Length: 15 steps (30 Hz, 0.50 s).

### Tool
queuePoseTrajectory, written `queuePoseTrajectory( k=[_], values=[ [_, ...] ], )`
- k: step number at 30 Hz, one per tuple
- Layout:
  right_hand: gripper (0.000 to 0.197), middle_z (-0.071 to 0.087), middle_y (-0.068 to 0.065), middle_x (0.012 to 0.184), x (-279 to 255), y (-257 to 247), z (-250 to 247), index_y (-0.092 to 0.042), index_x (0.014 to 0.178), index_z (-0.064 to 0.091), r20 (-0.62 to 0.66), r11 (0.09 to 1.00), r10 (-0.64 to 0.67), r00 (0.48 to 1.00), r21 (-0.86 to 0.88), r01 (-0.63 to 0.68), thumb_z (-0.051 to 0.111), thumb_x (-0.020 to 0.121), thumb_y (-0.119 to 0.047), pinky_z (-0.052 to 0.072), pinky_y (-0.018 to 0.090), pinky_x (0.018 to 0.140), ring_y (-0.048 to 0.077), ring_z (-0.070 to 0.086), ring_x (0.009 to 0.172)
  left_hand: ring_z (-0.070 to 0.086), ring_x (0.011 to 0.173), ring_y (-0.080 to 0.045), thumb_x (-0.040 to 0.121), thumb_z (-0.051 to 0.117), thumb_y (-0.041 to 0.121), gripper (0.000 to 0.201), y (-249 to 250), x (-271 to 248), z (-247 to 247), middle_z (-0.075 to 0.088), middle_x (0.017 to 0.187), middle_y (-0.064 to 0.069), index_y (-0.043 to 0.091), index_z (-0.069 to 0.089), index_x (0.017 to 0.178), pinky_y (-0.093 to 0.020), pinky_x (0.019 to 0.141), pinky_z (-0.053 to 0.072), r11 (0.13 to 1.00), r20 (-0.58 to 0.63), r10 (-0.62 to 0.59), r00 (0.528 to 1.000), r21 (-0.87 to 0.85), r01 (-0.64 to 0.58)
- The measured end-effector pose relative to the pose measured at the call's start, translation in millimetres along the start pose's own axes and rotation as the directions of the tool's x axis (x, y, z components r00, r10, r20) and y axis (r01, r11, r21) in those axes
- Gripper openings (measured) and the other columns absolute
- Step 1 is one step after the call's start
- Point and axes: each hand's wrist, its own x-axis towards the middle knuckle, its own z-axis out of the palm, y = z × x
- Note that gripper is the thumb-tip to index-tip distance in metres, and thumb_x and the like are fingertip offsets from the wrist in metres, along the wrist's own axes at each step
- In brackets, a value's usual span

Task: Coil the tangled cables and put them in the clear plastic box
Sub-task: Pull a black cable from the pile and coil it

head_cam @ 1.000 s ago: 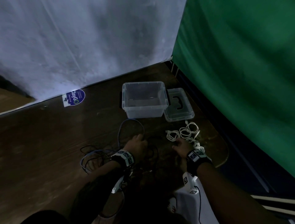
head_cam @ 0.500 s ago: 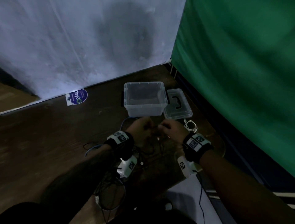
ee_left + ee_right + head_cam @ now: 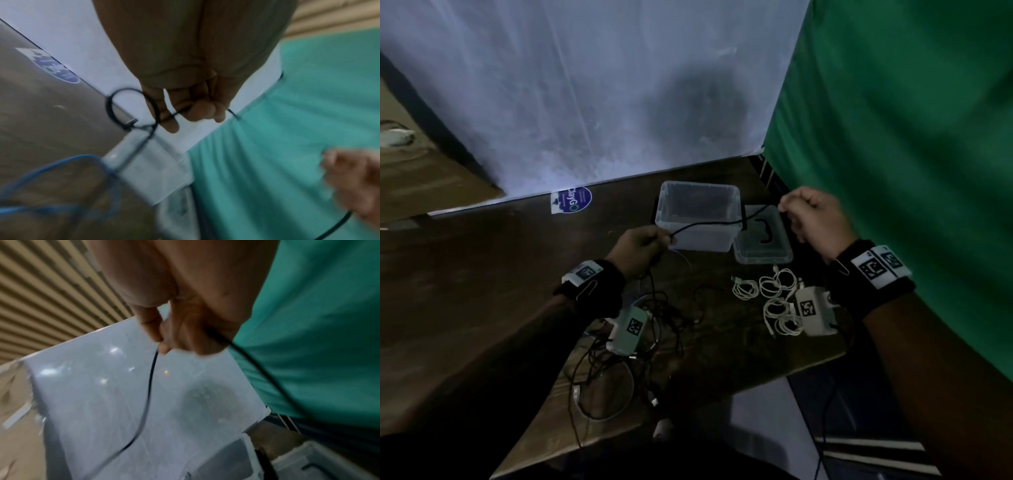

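A thin black cable [image 3: 709, 224] stretches in the air between my two hands, in front of the clear plastic box [image 3: 698, 214]. My left hand [image 3: 643, 245] pinches one part of it, and a small loop of the black cable [image 3: 131, 108] hangs beside its fingers. My right hand [image 3: 811, 219], raised at the right, pinches the black cable [image 3: 150, 386] between thumb and fingers. A tangle of black cables [image 3: 654, 318] and a blue cable [image 3: 61, 183] lie on the dark wooden table [image 3: 482, 274] below my left wrist. White cables [image 3: 767, 291] lie right of them.
The box's lid [image 3: 762, 240] with a black handle lies right of the box. A white sheet [image 3: 585, 102] hangs behind the table and a green curtain [image 3: 911, 137] along its right side. A blue round sticker [image 3: 573, 200] is stuck at the table's far edge.
Both hands have risen from the cable pile and moved apart, the right one up and to the right, drawing a length of black cable taut between them.
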Motion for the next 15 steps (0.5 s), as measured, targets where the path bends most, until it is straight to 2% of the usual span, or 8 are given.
queuePoseTrajectory(
  k=[2, 4, 5, 7, 9, 11, 13, 15],
  values=[
    [0.025, 0.056, 0.001, 0.059, -8, -2, 1, -0.022, 0.071, 0.065, 0.123, 0.998, 0.025, 0.992, -0.059, -0.018, 0.055, 0.094, -0.017, 0.049, 0.034, 0.059, 0.016, 0.055, 0.054, 0.045, 0.045, -0.007, 0.097, 0.056, 0.018, 0.022, 18, 2, 1, 0.052, 0.054, 0.006, 0.004, 0.063, 0.080, -0.020, 0.044, 0.037, 0.999, -0.039, 0.019, 0.999, -0.045, -0.021],
    [0.016, 0.065, -0.003, 0.075, -16, -9, 4, -0.022, 0.084, 0.069, 0.243, 0.978, 0.020, 0.970, -0.204, 0.031, 0.057, 0.096, -0.021, 0.049, 0.031, 0.071, 0.012, 0.062, 0.070, 0.044, 0.044, -0.008, 0.096, 0.057, 0.020, 0.028, 39, 5, 1, 0.052, 0.052, 0.008, -0.006, 0.061, 0.089, -0.020, 0.044, 0.037, 0.996, -0.041, 0.045, 0.998, -0.076, -0.048],
    [0.010, 0.065, -0.006, 0.088, -20, -14, 6, -0.022, 0.098, 0.068, 0.280, 0.951, 0.002, 0.960, -0.297, 0.085, 0.059, 0.096, -0.026, 0.046, 0.027, 0.074, 0.008, 0.061, 0.080, 0.043, 0.044, -0.008, 0.096, 0.057, 0.021, 0.026, 50, 6, 1, 0.053, 0.054, 0.007, -0.004, 0.063, 0.090, -0.021, 0.044, 0.036, 0.994, -0.026, 0.059, 0.998, -0.092, -0.061],
    [0.038, 0.058, -0.007, 0.118, -22, -21, 12, -0.023, 0.128, 0.058, 0.275, 0.885, -0.077, 0.958, -0.425, 0.193, 0.063, 0.093, -0.037, 0.043, 0.024, 0.085, 0.007, 0.055, 0.104, 0.044, 0.049, -0.012, 0.094, 0.059, 0.023, 0.018, 75, 5, 2, 0.055, 0.060, 0.001, 0.012, 0.067, 0.082, -0.023, 0.047, 0.036, 0.989, 0.046, 0.104, 0.994, -0.109, -0.098],
    [0.055, 0.050, -0.009, 0.138, -21, -34, 19, -0.025, 0.140, 0.047, 0.284, 0.907, -0.144, 0.948, -0.346, 0.241, 0.063, 0.091, -0.043, 0.042, 0.029, 0.099, 0.007, 0.049, 0.123, 0.044, 0.051, -0.014, 0.094, 0.060, 0.024, 0.018, 100, 3, 4, 0.055, 0.061, 0.000, 0.023, 0.068, 0.078, -0.024, 0.047, 0.036, 0.985, 0.130, 0.146, 0.981, -0.110, -0.132],
    [0.046, 0.059, -0.007, 0.132, -20, -48, 27, -0.023, 0.134, 0.053, 0.337, 0.949, -0.152, 0.929, -0.214, 0.233, 0.062, 0.093, -0.040, 0.046, 0.031, 0.100, 0.006, 0.055, 0.120, 0.044, 0.051, -0.013, 0.095, 0.059, 0.023, 0.021, 119, 2, 5, 0.055, 0.062, -0.001, 0.027, 0.067, 0.076, -0.023, 0.047, 0.037, 0.982, 0.202, 0.180, 0.963, -0.090, -0.165],
    [0.024, 0.070, -0.004, 0.100, -18, -62, 35, -0.017, 0.113, 0.065, 0.331, 0.958, -0.161, 0.930, -0.172, 0.227, 0.060, 0.096, -0.033, 0.053, 0.029, 0.082, 0.010, 0.067, 0.091, 0.043, 0.051, -0.014, 0.094, 0.060, 0.023, 0.021, 129, 4, 1, 0.055, 0.063, -0.003, 0.028, 0.069, 0.075, -0.025, 0.048, 0.037, 0.981, 0.239, 0.192, 0.952, -0.084, -0.176],
    [0.018, 0.068, 0.002, 0.083, -13, -72, 37, -0.015, 0.095, 0.066, 0.236, 0.920, -0.238, 0.942, -0.255, 0.296, 0.057, 0.098, -0.030, 0.048, 0.031, 0.067, 0.016, 0.064, 0.074, 0.042, 0.051, -0.013, 0.094, 0.061, 0.024, 0.019, 129, 5, -7, 0.052, 0.061, -0.004, 0.014, 0.072, 0.083, -0.025, 0.048, 0.038, 0.983, 0.258, 0.181, 0.949, -0.083, -0.165]
  ],
)
